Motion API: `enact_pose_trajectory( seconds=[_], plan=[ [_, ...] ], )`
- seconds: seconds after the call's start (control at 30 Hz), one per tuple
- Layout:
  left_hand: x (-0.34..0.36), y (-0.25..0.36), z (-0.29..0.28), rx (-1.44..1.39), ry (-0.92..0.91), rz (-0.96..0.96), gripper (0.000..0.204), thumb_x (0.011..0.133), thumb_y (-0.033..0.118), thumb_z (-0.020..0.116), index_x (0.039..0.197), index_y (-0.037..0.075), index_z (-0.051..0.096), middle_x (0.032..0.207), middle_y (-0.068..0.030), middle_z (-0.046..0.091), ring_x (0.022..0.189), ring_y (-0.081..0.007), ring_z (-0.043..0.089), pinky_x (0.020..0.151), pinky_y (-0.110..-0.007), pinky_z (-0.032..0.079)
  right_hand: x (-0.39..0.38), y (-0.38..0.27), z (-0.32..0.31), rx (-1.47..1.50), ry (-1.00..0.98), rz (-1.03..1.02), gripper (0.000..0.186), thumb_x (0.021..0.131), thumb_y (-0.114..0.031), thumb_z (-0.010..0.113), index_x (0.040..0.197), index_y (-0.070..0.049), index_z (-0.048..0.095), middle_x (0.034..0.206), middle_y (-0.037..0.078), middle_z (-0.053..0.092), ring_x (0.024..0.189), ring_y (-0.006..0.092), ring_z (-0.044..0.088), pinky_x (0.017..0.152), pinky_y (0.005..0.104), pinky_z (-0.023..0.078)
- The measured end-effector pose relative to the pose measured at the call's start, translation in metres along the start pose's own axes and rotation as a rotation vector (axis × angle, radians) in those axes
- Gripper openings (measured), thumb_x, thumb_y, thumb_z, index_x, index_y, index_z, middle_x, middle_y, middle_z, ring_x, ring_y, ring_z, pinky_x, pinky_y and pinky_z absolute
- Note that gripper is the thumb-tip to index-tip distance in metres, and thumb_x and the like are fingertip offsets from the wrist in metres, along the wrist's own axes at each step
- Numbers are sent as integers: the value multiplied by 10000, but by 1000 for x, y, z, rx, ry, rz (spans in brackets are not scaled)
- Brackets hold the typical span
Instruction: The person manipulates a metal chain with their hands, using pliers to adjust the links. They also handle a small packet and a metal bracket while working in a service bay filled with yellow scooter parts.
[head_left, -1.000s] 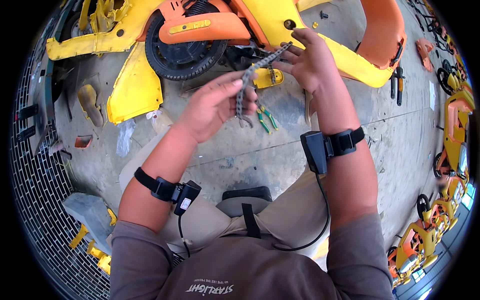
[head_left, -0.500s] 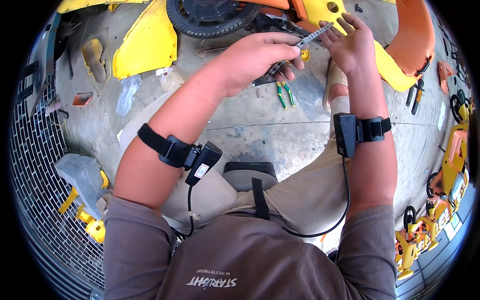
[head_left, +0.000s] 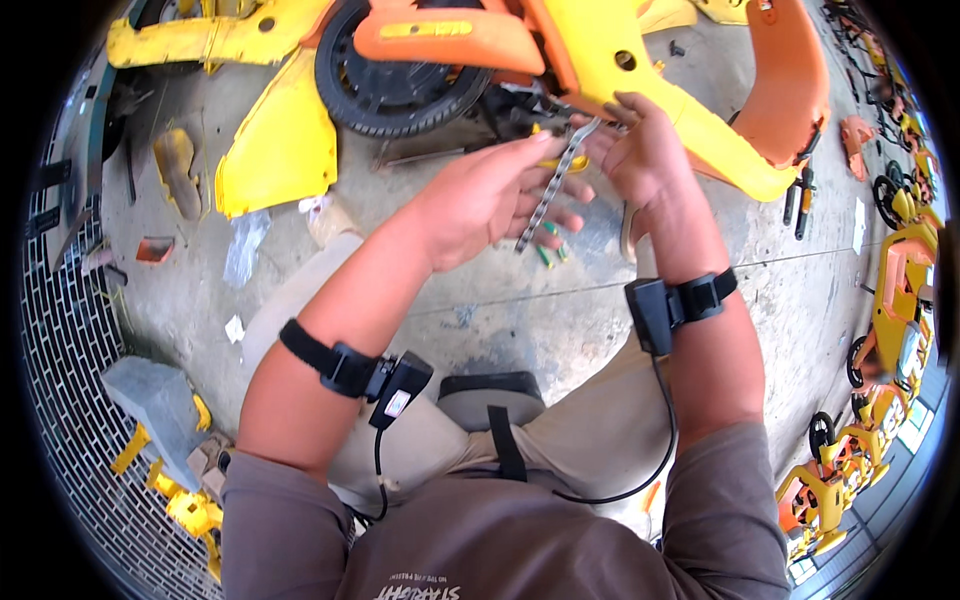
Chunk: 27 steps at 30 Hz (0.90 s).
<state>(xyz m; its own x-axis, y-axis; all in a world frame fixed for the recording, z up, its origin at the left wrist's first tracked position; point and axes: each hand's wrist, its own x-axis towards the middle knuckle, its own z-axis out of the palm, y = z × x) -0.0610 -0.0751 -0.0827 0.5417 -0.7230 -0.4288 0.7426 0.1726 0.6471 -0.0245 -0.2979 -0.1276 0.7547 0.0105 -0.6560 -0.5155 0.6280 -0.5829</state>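
Observation:
A short metal roller chain (head_left: 548, 195) slants between my hands, its upper end at the fingertips of my right hand (head_left: 645, 160), which look closed on it. My left hand (head_left: 490, 195) is open under the chain's length, thumb and fingers spread apart, and the chain crosses in front of those fingers. Just below them on the concrete lie green-handled pliers (head_left: 552, 250), partly hidden by my left hand. Beyond both hands is a yellow and orange vehicle body (head_left: 590, 60) with a black wheel (head_left: 400, 90).
A yellow panel (head_left: 280, 145) and a clear plastic bag (head_left: 245, 245) lie at left. An orange curved panel (head_left: 785, 90) stands at far right, tools (head_left: 803, 203) below it. A grey block (head_left: 150, 400) sits at lower left. Yellow vehicles (head_left: 905, 260) line the right side.
My left hand has opened and no longer grips the chain, which now hangs from my right fingers. Both hands sit lower in view, and the view has shifted, showing more of the vehicle.

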Motion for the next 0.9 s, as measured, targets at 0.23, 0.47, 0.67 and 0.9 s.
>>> enact_pose_trajectory(
  seconds=[0.23,0.47,0.67,0.9],
  plan=[
    [3,5,6,-122,-102,-65,691,1075,527,240,1520,11,356,1307,-155,624,1113,-279,663,903,-420,556,-7,-7,0,13,40,-3,532,1005,-254,518,1403,63,362,1286,277,494,1133,329,588,951,403,520],
    [10,0,6,-81,-89,-56,693,1075,535,306,1532,13,320,1337,-144,594,1107,-234,655,913,-396,539,-24,-16,7,43,-33,189,578,973,-224,550,1424,54,316,1221,267,520,1075,338,631,934,459,537],
    [16,-31,21,676,170,43,609,1031,439,506,1442,-8,455,1321,-169,613,1175,-286,620,1031,-400,469,-19,-14,-7,-45,-8,176,434,950,-224,588,1292,3,448,1107,198,562,964,287,623,878,444,555],
    [13,-65,11,1590,-9,-115,502,930,302,581,1335,7,546,1191,-217,666,1165,-392,611,977,-496,495,-16,-11,-6,-252,118,23,293,946,-170,597,1173,4,537,981,122,564,808,229,573,706,354,502]
  ],
)
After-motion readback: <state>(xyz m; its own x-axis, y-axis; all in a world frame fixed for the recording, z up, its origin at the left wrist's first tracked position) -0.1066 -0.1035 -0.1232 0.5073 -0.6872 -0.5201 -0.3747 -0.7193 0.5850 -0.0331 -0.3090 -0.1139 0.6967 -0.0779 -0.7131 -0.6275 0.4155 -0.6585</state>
